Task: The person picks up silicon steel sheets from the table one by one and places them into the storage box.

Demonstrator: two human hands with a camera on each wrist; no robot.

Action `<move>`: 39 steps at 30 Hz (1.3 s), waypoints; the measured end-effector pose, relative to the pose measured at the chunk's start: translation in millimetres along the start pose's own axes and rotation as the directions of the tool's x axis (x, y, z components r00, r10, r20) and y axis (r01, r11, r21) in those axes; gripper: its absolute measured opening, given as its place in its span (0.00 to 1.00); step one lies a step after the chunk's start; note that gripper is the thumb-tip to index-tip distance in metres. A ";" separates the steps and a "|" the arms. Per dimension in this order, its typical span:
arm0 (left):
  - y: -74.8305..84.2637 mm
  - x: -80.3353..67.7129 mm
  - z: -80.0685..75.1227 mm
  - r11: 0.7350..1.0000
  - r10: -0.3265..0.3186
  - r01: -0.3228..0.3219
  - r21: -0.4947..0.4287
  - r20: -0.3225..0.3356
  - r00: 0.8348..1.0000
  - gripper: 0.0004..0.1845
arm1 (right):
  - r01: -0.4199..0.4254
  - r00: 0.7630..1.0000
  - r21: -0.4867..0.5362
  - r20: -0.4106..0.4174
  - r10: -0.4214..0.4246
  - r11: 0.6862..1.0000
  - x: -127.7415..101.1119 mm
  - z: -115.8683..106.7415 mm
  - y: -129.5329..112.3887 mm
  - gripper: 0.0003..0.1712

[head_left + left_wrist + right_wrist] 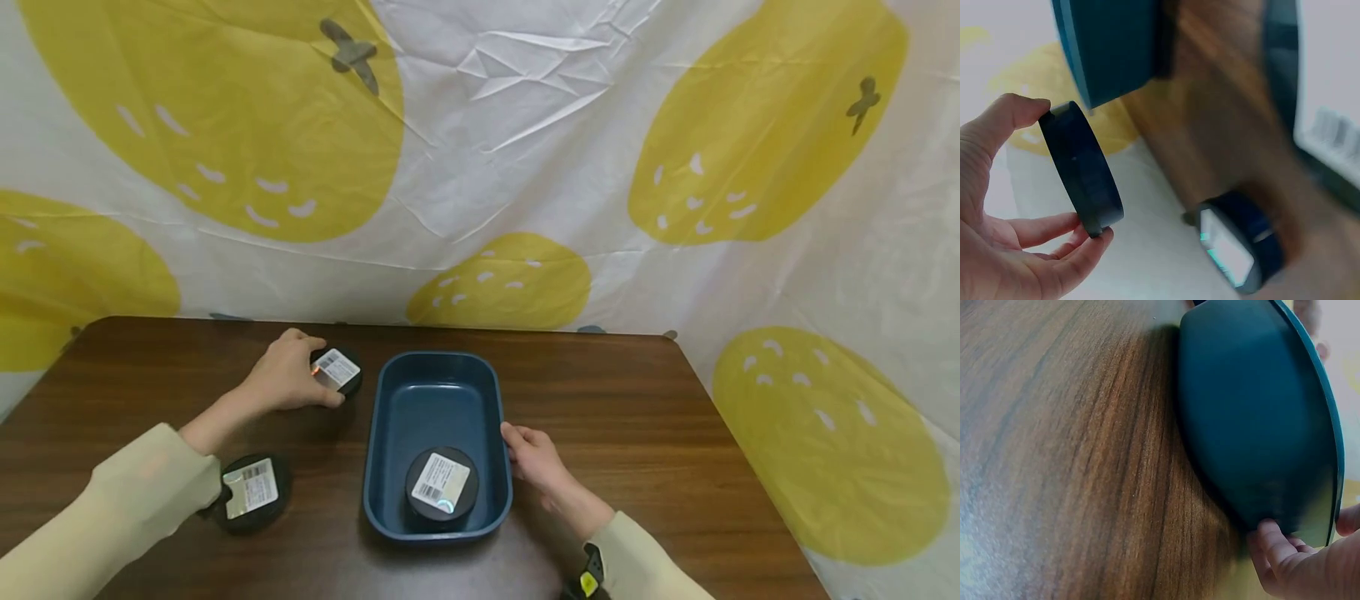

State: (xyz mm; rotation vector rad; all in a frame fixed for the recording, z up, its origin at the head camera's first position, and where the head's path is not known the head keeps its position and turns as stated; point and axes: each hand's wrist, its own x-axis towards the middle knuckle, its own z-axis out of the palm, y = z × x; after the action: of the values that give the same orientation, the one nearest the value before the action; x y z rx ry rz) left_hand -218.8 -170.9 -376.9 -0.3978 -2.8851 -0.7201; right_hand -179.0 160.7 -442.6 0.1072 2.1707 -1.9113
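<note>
In the head view, my left hand (288, 372) holds a thick black disc (337, 370) with a white barcode label, thumb and fingers spread across its rim. The left wrist view shows this disc (1085, 169) edge-on between thumb and fingertips. My right hand (538, 461) grips the right wall of a deep blue rectangular pan (431, 408). In the right wrist view, fingers (1275, 540) press the pan's outer wall, with the thumb at its rim. A similar labelled disc (441, 485) lies in the pan's near end.
Another labelled black disc (255, 493) lies on the brown wooden table (600, 400), beside my left sleeve. A disc (1241, 240) also shows at lower right in the left wrist view; which one I cannot tell. A patterned curtain (510, 125) hangs behind the table.
</note>
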 end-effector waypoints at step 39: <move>80.6 51.2 -52.6 0.985 0.168 -0.170 0.018 0.084 0.982 0.38 | -0.020 1.000 -0.004 0.024 0.020 1.000 -0.8 8.3 -1.0 0.25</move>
State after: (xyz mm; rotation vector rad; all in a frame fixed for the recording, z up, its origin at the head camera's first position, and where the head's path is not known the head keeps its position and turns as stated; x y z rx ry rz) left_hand -240.6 -116.3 -285.1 -0.6752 -2.8872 -0.6536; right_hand -177.3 152.4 -442.3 0.1045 2.1495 -1.8888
